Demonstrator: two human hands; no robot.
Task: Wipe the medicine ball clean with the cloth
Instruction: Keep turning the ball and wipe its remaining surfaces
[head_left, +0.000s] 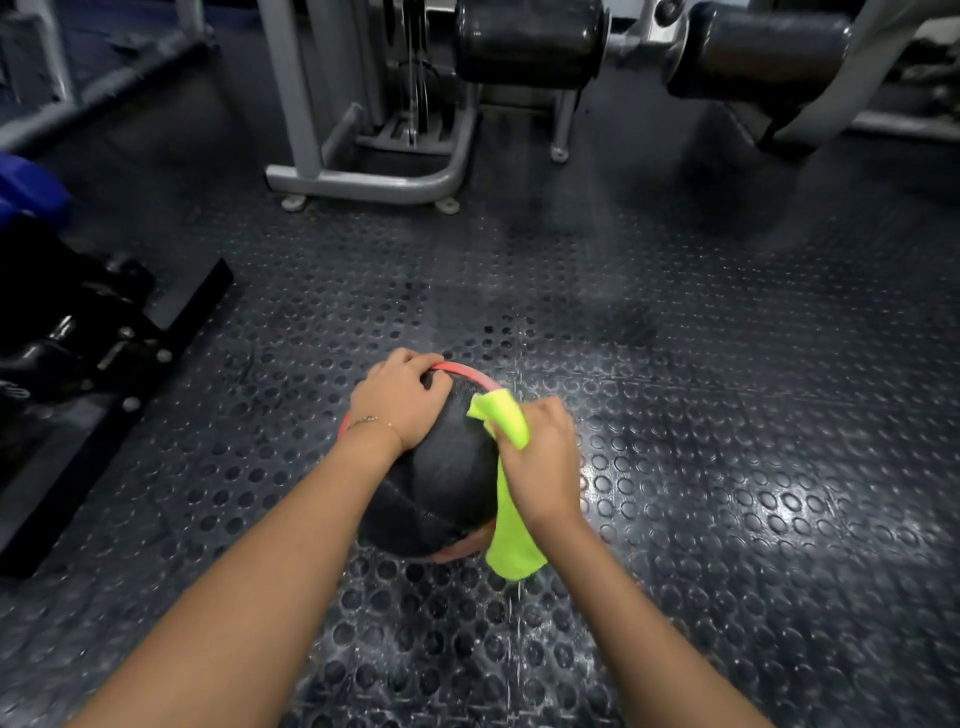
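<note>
Open studded floor (727, 415) rings the medicine ball (447, 483); a black bench base (130, 384) crowds left, grey machine frames (374, 176) stand beyond.

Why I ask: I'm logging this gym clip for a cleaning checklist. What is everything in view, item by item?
medicine ball: one, black with a red band, on the floor at centre
cloth: one, neon yellow-green, draped down the ball's right side
floor: one, dark grey studded rubber, throughout
machine frame: one, grey metal, top centre
roller pads: two, black, along the top edge
black equipment: one, black, left edge
blue object: one, blue, far left, blurred
bracelet: one, thin, on the left wrist
left hand: one, fingers curled over the ball's top
right hand: one, holds the cloth against the ball
</note>
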